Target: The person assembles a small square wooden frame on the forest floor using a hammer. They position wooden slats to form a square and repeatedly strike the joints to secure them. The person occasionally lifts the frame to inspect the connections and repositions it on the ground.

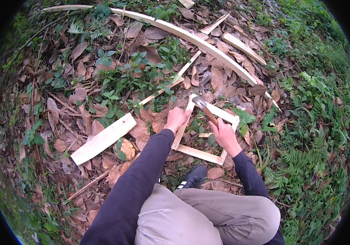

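On the wooden frame's (199, 153) ten-o'clock side, the left hand (177, 119) is closed around a bar (180, 135). Near three o'clock, the right hand (225, 136) wraps a hammer's (209, 114) handle.

A hand could reach into the wooden frame (199, 154); the hammer (209, 114) blocks its far corner, the right hand (225, 136) its right side.

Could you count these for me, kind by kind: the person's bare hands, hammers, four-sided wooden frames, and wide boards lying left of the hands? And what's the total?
Bare hands: 2, the left hand and the right hand
Hammer: 1
Wooden frame: 1
Wide board: 1
Total: 5
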The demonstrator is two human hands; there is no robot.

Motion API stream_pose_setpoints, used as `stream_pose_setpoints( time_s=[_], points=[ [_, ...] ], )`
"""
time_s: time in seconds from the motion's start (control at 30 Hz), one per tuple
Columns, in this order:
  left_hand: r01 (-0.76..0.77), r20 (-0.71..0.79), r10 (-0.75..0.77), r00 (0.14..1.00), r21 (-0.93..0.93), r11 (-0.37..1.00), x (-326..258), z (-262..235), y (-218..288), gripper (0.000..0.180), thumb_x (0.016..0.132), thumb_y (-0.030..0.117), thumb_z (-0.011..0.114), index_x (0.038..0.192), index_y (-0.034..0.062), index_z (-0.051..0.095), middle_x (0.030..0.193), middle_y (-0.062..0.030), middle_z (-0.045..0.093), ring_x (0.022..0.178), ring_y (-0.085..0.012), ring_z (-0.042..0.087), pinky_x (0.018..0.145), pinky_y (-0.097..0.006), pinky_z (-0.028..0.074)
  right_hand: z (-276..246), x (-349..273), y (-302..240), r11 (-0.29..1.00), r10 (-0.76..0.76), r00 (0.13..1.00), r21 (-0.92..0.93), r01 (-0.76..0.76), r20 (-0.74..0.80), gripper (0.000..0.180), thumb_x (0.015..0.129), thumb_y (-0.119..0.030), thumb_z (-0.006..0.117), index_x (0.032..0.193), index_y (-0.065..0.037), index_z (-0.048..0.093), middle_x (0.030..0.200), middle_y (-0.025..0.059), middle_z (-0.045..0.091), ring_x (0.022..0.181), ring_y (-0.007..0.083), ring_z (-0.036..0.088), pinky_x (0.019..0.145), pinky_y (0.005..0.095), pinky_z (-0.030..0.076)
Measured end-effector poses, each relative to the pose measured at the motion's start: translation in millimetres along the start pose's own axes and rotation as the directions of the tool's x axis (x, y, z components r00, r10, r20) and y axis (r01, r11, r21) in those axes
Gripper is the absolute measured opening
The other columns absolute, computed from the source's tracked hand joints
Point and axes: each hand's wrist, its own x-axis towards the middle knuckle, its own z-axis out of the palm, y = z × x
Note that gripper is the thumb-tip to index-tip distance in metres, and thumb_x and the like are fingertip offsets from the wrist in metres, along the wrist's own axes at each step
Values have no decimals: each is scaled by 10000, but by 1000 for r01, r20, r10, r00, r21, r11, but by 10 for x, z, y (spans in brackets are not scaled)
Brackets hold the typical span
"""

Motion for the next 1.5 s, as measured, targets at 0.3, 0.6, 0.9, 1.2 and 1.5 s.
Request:
stream_pose_setpoints(
  time_s=[0.3, 0.6, 0.9, 1.2, 1.5],
  points=[
    [81, 52, -79, 996, -32, 996, -43, -45, 29, 525, 978, 477, 642, 927, -31, 765, 762, -88, 768, 636, -187, 757, 571, -319, 609, -50, -18, -209, 947, -254, 897, 93, 306, -362, 221, 964, -201, 651, 971, 1, 562, 678, 193, 627, 601, 417, 653, 542, 461, 507],
    [-13, -2, 13, 1000, -41, 999, -39, -18, -44, 547, 973, 479, 640, 850, -38, 772, 706, -99, 754, 620, -195, 751, 670, -309, 607, 18, -98, -110, 976, 80, 988, 213, -51, -129, 270, 1017, -243, 625, 996, 15, 544, 673, 253, 634, 657, 451, 670, 557, 507, 491],
    [10, 7, -10, 1000, 8, 1000, -9, -23, -46, 549, 977, 487, 645, 882, -38, 777, 742, -95, 766, 644, -182, 757, 663, -297, 611, 76, -34, 44, 990, -72, 984, 107, 91, -164, 258, 1013, -241, 632, 990, 1, 546, 646, 236, 617, 623, 442, 651, 545, 501, 484],
    [86, 31, -84, 996, -102, 991, -68, -32, -30, 553, 971, 495, 658, 861, -35, 769, 763, -90, 767, 658, -183, 760, 588, -317, 612, -221, -44, -398, 898, -376, 824, 53, 437, -423, 195, 933, -148, 709, 972, -6, 582, 626, 137, 587, 556, 362, 642, 514, 432, 487],
    [-26, -10, 27, 1000, 19, 999, -10, -6, -114, 540, 976, 454, 660, 844, -59, 763, 725, -102, 759, 652, -190, 760, 650, -306, 615, 165, 4, -17, 986, 15, 996, 169, 0, -91, 265, 1007, -229, 638, 948, 1, 520, 693, 254, 643, 654, 442, 668, 551, 508, 493]
  ],
)
